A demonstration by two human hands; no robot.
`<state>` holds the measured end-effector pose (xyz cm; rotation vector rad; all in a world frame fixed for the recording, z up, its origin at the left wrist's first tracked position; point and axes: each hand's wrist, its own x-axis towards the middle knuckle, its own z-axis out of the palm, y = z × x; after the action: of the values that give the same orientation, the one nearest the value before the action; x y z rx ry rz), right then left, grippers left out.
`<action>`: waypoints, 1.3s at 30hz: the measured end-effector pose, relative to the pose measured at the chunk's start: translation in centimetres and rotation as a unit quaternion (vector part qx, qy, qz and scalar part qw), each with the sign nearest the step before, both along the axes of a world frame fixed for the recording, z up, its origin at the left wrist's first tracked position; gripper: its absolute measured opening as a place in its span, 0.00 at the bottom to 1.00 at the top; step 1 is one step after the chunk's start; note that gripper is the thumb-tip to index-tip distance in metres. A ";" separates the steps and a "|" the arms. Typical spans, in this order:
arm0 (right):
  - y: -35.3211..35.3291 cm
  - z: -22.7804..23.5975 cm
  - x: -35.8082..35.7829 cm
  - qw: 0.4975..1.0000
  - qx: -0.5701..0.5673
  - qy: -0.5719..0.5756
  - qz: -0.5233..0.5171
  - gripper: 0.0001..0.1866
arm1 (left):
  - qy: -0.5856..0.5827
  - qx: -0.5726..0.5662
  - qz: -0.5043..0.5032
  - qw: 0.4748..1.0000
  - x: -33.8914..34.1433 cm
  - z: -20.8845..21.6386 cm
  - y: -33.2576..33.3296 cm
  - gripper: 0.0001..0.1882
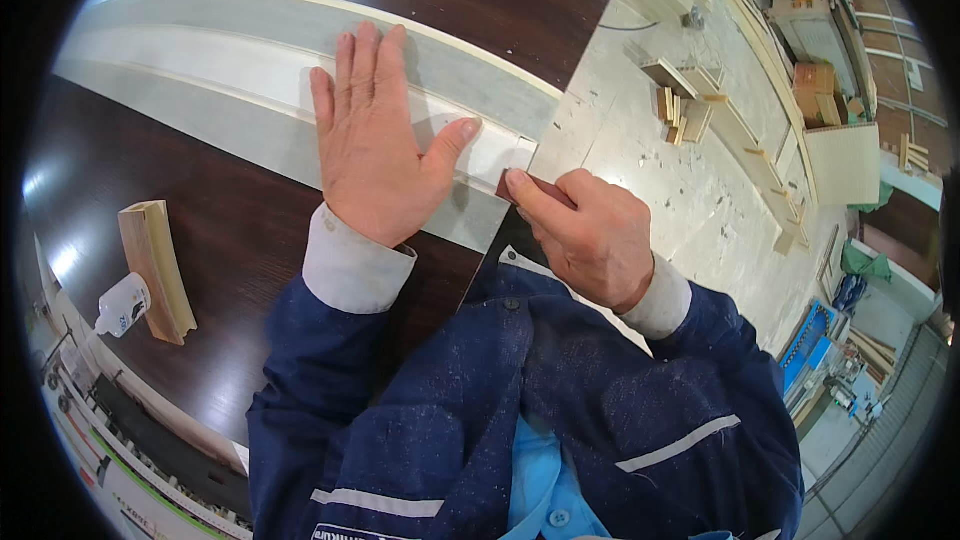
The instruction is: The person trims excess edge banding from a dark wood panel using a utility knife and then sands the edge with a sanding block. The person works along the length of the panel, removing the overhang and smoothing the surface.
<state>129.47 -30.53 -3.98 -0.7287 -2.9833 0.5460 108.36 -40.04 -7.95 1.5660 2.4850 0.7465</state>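
Nearest the lens, at six o'clock, a navy jacket (440, 420) flecked with pale dust, light blue shirt (535, 475) showing at the front gap. From ten o'clock round to one, a long pale moulded board (215, 50) with grey bands, lying on a glossy dark brown tabletop (230, 240), its near end close to the tabletop's edge; any overhang hard to judge. Toward eleven o'clock, left hand (375, 145) laid palm-down on the board, fingers spread and pointing to twelve, gripping nothing. At three o'clock, right hand (590, 240) curled, thumb on top, pinching a reddish-brown piece (540, 191) at the board's end. Hands near each other, not touching.

Main risk, by judgement: a skid of the board over the smooth surface, from too light a press of the left palm against a hard push at the end. Next, a chipped or rounded end, from a tilted reddish-brown piece bearing on one spot. Scraped right fingertips also possible, from so short a hold beside the edge.

Toward nine o'clock, a curved wooden block (158, 270) with a white bottle (124, 304) right beside it, upright or on its side hard to tell; spill possible from a knock by the left sleeve (315, 350). At two o'clock, wood offcuts (677, 118) beyond the tabletop.
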 end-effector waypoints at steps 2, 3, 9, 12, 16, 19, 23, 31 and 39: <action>0.2 0.0 -0.1 0.995 0.006 0.103 0.013 0.20 | 0.003 -0.003 0.000 1.000 0.0 0.0 0.1 0.52; 0.3 -0.1 0.0 0.995 -0.010 0.094 0.009 0.20 | 0.001 -0.005 -0.003 1.000 0.0 0.1 0.2 0.53; 0.2 -1.5 0.7 0.989 -0.013 0.146 -0.013 0.21 | -0.006 -0.012 0.002 1.000 -0.1 0.2 0.1 0.53; 0.0 -2.0 1.1 0.986 -0.022 0.158 -0.037 0.20 | 0.000 -0.022 -0.009 1.000 -0.1 0.2 0.2 0.52; -0.2 -2.2 1.0 0.984 -0.031 0.167 -0.047 0.20 | 0.013 -0.015 -0.008 1.000 -0.1 0.3 0.2 0.52; -0.1 -2.3 0.9 0.980 -0.044 0.179 -0.068 0.19 | 0.008 -0.024 -0.011 1.000 -0.2 0.3 0.3 0.52; -0.2 -2.2 1.1 0.971 -0.074 0.217 -0.068 0.20 | 0.008 -0.017 -0.008 1.000 -0.3 0.4 0.1 0.51; -0.1 -2.4 1.0 0.968 -0.066 0.229 -0.076 0.20 | 0.005 -0.027 -0.007 1.000 -0.2 0.5 0.2 0.53; -0.3 -2.5 1.2 0.974 -0.059 0.203 -0.078 0.18 | 0.006 -0.022 -0.009 1.000 -0.3 0.4 0.2 0.54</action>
<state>130.67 -30.85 -6.46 -0.7464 -2.5118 0.7638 108.02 -39.80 -7.51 1.5801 2.4758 0.6768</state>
